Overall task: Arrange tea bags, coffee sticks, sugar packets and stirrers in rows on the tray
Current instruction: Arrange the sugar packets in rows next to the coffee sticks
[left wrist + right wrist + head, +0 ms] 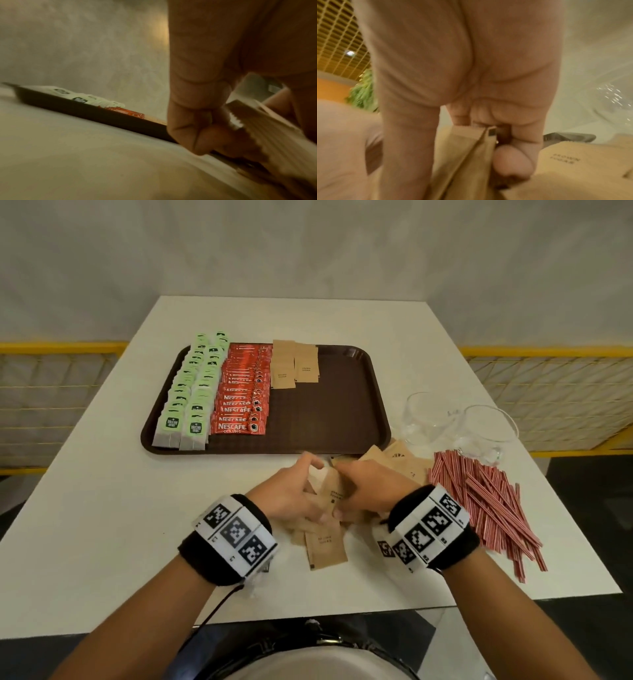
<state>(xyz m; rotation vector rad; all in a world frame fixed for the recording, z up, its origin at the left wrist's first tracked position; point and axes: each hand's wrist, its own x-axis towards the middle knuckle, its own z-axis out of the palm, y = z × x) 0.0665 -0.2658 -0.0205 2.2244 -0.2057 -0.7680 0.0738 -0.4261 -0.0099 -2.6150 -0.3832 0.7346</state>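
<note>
Brown sugar packets [334, 496] upright between left hand [291, 494] and right hand [371, 491], curled fingers [515, 167] gripping

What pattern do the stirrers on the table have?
The stirrers have red and white stripes, clearest in the head view.

Both forearms reach forward and angle inward, wrists wrapped in black bands carrying black-and-white marker tiles. The left hand [294, 494] is curled, fingers folded under and thumb up top, closing its grip from the left side. The right hand [368, 487] mirrors it from the right, thumb pointing down along the near face, fingers [515, 167] tucked behind. The two grips meet, knuckles nearly touching, palms facing each other.
</note>
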